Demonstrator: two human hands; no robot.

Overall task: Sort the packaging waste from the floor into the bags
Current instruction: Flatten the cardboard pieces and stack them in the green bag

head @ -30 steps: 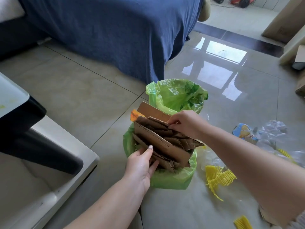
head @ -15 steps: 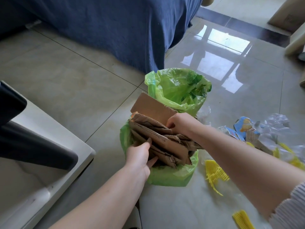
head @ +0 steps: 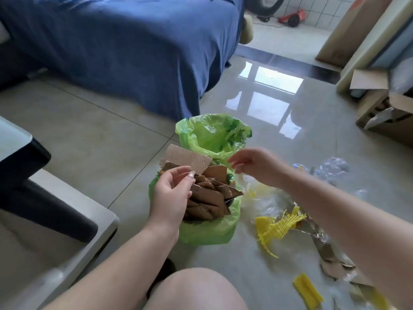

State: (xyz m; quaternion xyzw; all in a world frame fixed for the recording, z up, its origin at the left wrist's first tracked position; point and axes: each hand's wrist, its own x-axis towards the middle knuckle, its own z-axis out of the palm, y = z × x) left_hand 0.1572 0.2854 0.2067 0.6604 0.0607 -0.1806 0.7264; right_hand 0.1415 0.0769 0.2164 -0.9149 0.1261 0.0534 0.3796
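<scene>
Both hands hover empty over the near bag in the head view, our only view. Our left hand sits just above the cardboard pieces, fingers loosely curled with the thumb near the fingertips, pinching nothing that we can make out; our right hand hangs above the gap between the two bags, fingers relaxed and spread. Done so far, we judge: the near green bag is stuffed with torn brown cardboard, one flat sheet standing proud of its rim. The far green bag, touching it from behind, stands open; its contents are hidden from us. Left to do: a fair scatter on the tiled floor to our right. We note yellow plastic netting near the full bag, a yellow strip bundle closer to us, crumpled clear plastic film further out, and some cardboard scraps under our right forearm. We reckon the cardboard share is mostly done, the plastics hardly begun.
</scene>
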